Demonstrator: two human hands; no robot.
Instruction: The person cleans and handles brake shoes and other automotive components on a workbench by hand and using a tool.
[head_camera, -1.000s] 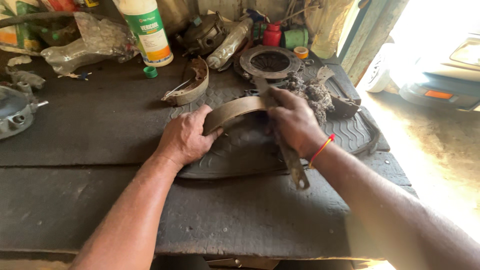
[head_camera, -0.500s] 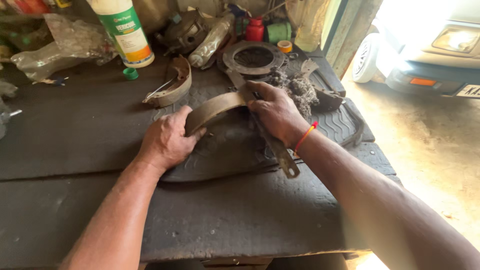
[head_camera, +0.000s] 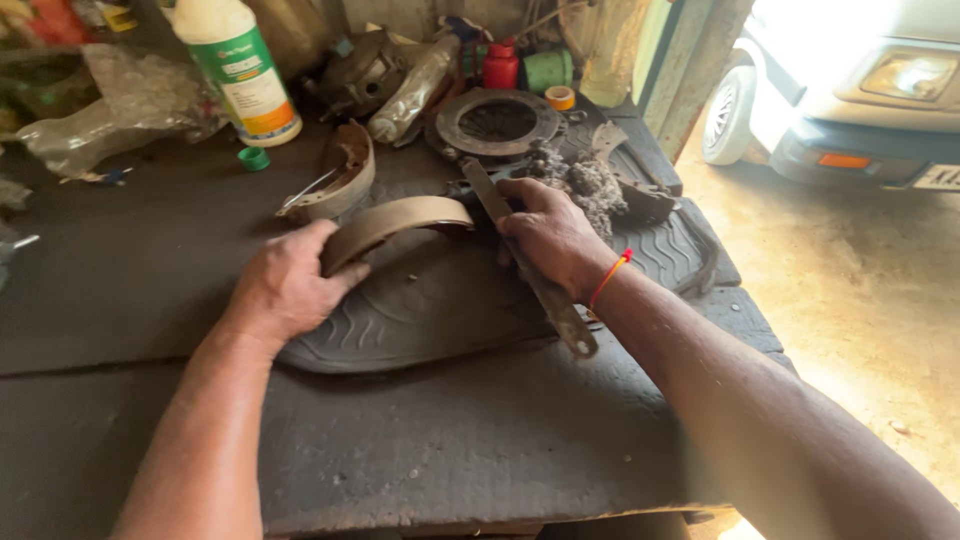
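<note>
Nearest, the dark worktop (head_camera: 480, 440) carries a ribbed rubber mat (head_camera: 420, 310), which gives the work a padded seat. On the mat, the left hand (head_camera: 285, 285) clenches the lower end of a curved brake shoe (head_camera: 395, 222), thumb over the outer lining, apparently to steady the arc on its edge. At three o'clock from that shoe, the right hand (head_camera: 550, 235) has its grip closed round a long flat metal bar (head_camera: 530, 270), whose upper end lies just past the shoe's free tip and whose lower end juts toward the near edge; the bar appears held as a scraper or lever against the shoe, though contact cannot be confirmed. The shoe itself lies mid-mat, a tan, dusty crescent with a worn, dull lining face. At twelve o'clock from the left hand rests a second brake shoe (head_camera: 340, 175). At one o'clock from the right hand sits a wad of grey fibre waste (head_camera: 590, 185). Farther back stand a round clutch plate (head_camera: 495, 122), a white and green bottle (head_camera: 235, 65) and a red can (head_camera: 500, 65).
</note>
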